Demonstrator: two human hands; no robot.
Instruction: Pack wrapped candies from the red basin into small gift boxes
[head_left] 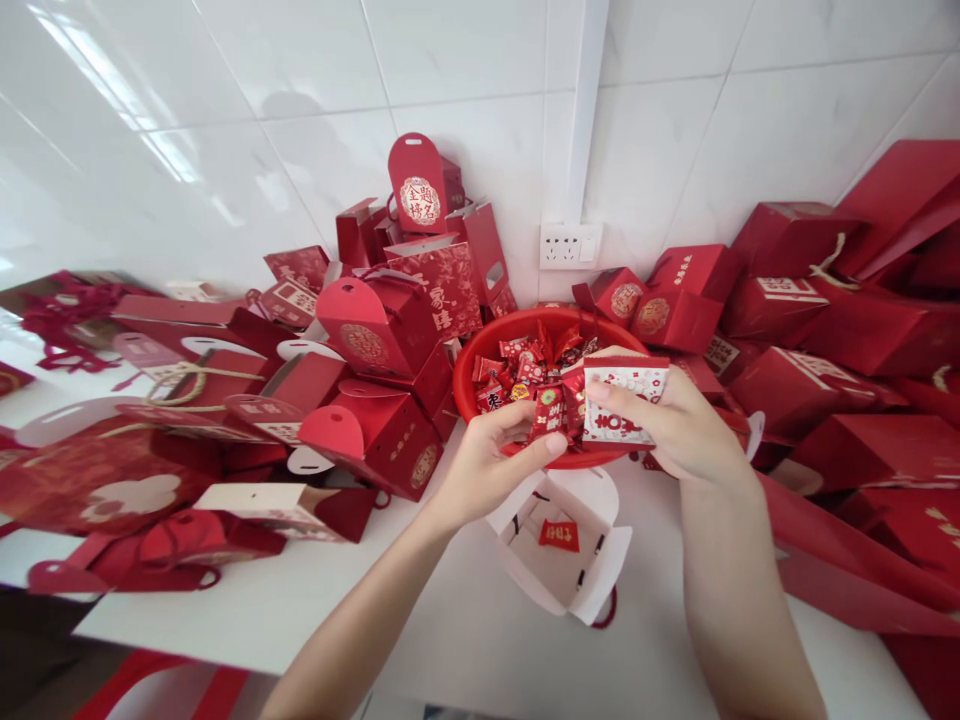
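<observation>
A red basin (466,375) full of wrapped candies stands against the wall side of the table. Over its front part, my left hand (499,455) is closed on a small red candy packet (550,412). My right hand (682,420) grips a white and red square packet (624,405) by its right side, with the thumb across its front; more red wrappers show between the two hands. Just in front of the basin is an open white-lined box (525,570), its flaps spread, with one red packet (559,536) lying inside.
Red gift boxes (375,430) and bags are piled on the left of the white table (300,610). More red boxes (847,370) crowd the right side. A wall socket (570,246) is behind the basin.
</observation>
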